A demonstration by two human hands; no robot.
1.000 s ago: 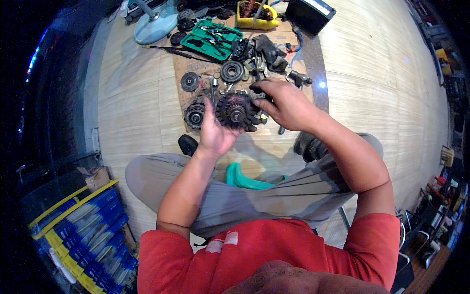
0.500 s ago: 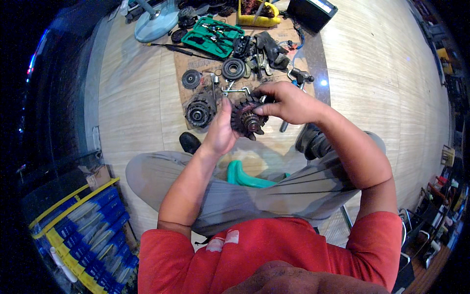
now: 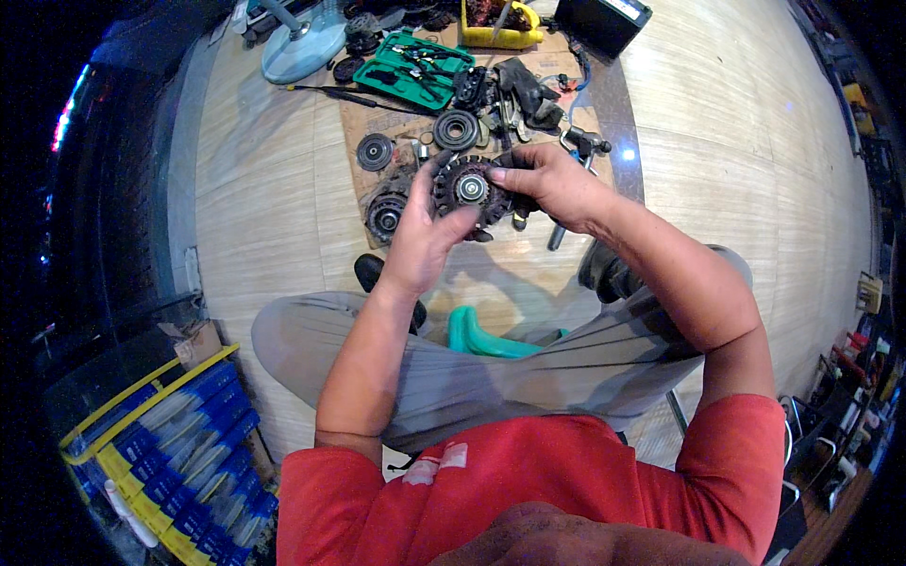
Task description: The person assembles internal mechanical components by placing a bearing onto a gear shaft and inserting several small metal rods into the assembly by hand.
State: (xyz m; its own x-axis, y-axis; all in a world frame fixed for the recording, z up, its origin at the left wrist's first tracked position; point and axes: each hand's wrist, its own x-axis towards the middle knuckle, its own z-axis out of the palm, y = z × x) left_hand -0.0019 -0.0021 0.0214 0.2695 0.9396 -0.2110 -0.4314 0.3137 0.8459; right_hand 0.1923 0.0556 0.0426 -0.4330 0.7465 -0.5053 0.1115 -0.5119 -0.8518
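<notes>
Both my hands hold a dark alternator rotor (image 3: 472,191) over the near edge of the cardboard, its shaft end and bearing facing up. My left hand (image 3: 427,231) curls round its left side, with the thumb on the near rim. From the right, my right hand (image 3: 557,184) grips the far right rim, fingers blackened and partly hidden behind it. Just left of the rotor lies a round metal housing (image 3: 385,217), partly covered by my left hand. Beyond it are a ribbed pulley (image 3: 456,129) and a grey disc (image 3: 375,151).
An opened green tool case (image 3: 415,71) lies farther off, near a yellow container (image 3: 500,36) and a black box (image 3: 604,24). A hammer-like tool (image 3: 587,141) rests at right. Green plastic (image 3: 491,341) shows between my legs. A blue-and-yellow rack (image 3: 179,443) stands at lower left.
The rotor has moved slightly away from me and tilted, so its shaft end faces up more directly. My left thumb has come down from upright onto its near side.
</notes>
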